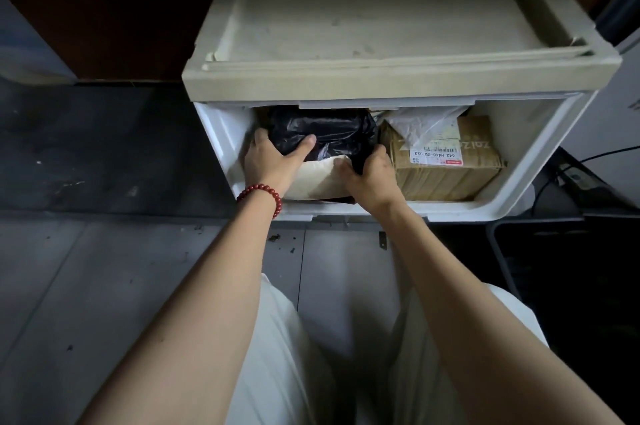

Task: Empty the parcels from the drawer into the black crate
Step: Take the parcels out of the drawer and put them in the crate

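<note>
Nearest my viewpoint, white trousers [277,355] fill the bottom of the view, above a grey tiled floor [104,286]. Both bare forearms extend forward from here into the open drawer [381,208], whose white front rim lies just beyond the wrists. A red bead bracelet [259,194] sits on the left wrist. The left hand [273,158] grips the black plastic parcel [325,133] at its left end, with the thumb laid over the top surface and the fingers wrapped round the side. The right hand [372,171] has its fingers curled tight and pinches the near right corner of the same parcel. The black plastic parcel is inside the drawer, in the left half, resting on a cream parcel [318,178] that lies beneath it toward the front wall. In the right half of the drawer stands a cardboard box [446,168] with a printed shipping label [436,154] on its top. A clear plastic bag [419,123] lies over the far edge of that box. At the right, level with the drawer front, I see the grey rounded rim of a dark container [496,244] on the floor; I cannot tell whether it is the crate. A black cable [554,175] runs along the floor beyond it. Farthest away, the beige top of the drawer unit [381,9] overhangs the drawer.
</note>
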`<state>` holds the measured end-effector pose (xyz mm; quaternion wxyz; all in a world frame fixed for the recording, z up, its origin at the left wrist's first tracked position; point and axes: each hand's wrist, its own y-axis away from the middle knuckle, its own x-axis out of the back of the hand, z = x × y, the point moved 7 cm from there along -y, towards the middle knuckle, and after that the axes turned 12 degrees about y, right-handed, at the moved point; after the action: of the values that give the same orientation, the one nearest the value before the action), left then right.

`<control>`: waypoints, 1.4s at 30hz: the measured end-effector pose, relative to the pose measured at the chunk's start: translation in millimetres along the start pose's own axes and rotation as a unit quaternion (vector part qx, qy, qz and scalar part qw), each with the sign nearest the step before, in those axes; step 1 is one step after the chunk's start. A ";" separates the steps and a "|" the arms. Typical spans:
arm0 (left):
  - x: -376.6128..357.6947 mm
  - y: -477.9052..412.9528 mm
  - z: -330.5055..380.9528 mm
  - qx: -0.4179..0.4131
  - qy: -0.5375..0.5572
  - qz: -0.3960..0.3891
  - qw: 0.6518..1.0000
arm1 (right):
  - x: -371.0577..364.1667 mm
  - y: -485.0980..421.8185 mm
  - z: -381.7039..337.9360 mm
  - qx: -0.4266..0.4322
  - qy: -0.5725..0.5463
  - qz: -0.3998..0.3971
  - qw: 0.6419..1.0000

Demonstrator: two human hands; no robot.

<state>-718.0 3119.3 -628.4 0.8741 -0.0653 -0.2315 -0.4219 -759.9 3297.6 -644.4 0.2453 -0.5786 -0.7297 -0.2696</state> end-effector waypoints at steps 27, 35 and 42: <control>35.7 65.4 23.2 -0.024 0.147 -0.021 0.989 | 58.1 69.2 -4.2 0.073 -0.220 -0.090 0.969; 24.9 75.9 22.2 0.037 0.211 -0.135 0.967 | 59.8 63.8 5.4 0.021 -0.329 -0.028 0.944; 29.7 79.7 23.4 0.016 0.193 -0.088 0.977 | 67.1 60.9 12.0 -0.009 -0.327 0.013 0.945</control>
<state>-649.1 3156.2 -587.6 0.8627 0.0527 -0.0698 -0.4982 -715.1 3364.7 -601.6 -0.0078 -0.6466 -0.7597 -0.0688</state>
